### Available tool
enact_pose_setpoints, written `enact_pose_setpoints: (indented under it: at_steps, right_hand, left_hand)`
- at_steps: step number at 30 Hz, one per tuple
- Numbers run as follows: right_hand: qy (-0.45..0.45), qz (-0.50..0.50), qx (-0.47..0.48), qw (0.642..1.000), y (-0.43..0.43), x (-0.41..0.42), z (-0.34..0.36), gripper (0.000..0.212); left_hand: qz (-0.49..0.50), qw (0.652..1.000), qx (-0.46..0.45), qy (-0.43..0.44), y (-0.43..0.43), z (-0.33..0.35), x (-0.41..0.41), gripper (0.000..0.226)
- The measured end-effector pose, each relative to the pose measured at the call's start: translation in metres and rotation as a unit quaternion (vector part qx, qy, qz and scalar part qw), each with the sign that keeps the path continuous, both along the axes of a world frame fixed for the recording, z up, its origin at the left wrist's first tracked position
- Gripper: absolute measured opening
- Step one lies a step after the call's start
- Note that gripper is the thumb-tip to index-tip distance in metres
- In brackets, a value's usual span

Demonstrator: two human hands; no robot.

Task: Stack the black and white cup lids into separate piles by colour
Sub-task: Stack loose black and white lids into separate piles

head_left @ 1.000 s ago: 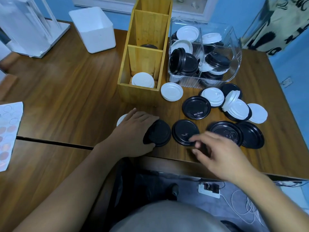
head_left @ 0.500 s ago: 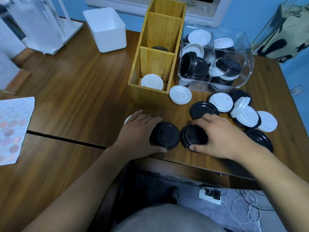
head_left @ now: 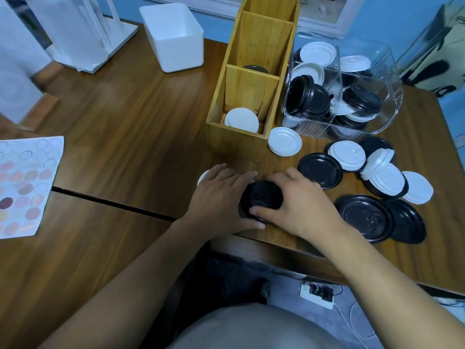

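Near the table's front edge stands a short pile of black lids point(head_left: 263, 197). My left hand point(head_left: 219, 197) grips it from the left and my right hand point(head_left: 302, 200) holds the top black lid from the right. A white lid point(head_left: 202, 176) peeks out behind my left hand. Loose lids lie to the right: a white one point(head_left: 284, 141) by the wooden box, a black one point(head_left: 320, 170), a white one point(head_left: 347, 155), a tilted white stack point(head_left: 382, 176), two black ones point(head_left: 366, 217) near the front.
A wooden divided box point(head_left: 241, 142) holds white lids in its near compartment and a dark lid behind. A clear bin point(head_left: 387, 107) of mixed lids stands at its right. A white tub point(head_left: 173, 34), a clear stand point(head_left: 83, 34) and a sticker sheet point(head_left: 25, 182) sit to the left.
My right hand took the black lid that lay beside the pile, carried it left and brought it onto the pile under my left hand. The view shifted a little.
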State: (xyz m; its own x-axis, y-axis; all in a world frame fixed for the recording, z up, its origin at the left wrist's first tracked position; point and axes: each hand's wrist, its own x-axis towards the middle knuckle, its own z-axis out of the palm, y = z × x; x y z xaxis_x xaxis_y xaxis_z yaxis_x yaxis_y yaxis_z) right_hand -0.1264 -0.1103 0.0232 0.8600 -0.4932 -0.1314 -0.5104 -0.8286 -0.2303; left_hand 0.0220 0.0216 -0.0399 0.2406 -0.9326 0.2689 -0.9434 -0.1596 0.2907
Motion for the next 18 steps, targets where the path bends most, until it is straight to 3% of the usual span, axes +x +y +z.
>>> enact_pose_setpoints:
  at_steps: [8, 12, 15, 18]
  right_hand:
    - [0.001, 0.016, 0.031, 0.999, 0.004, 0.0, -0.005, 0.079]
    - [0.036, 0.019, -0.007, 0.999, 0.001, 0.003, -0.006, 0.079]
    - [0.045, 0.059, -0.059, 0.996, -0.003, 0.001, -0.003, 0.075]
    - [-0.022, 0.038, -0.058, 0.997, -0.023, -0.017, -0.002, 0.058]
  left_hand:
    - [-0.029, 0.999, -0.005, -0.014, 0.004, -0.003, 0.005, 0.095]
    - [-0.039, 0.999, -0.027, -0.012, 0.004, -0.005, 0.005, 0.084]
    - [-0.036, 0.999, -0.035, -0.015, 0.003, -0.006, 0.004, 0.084]
    - [-0.031, 0.999, -0.029, -0.021, 0.002, -0.005, 0.004, 0.085]
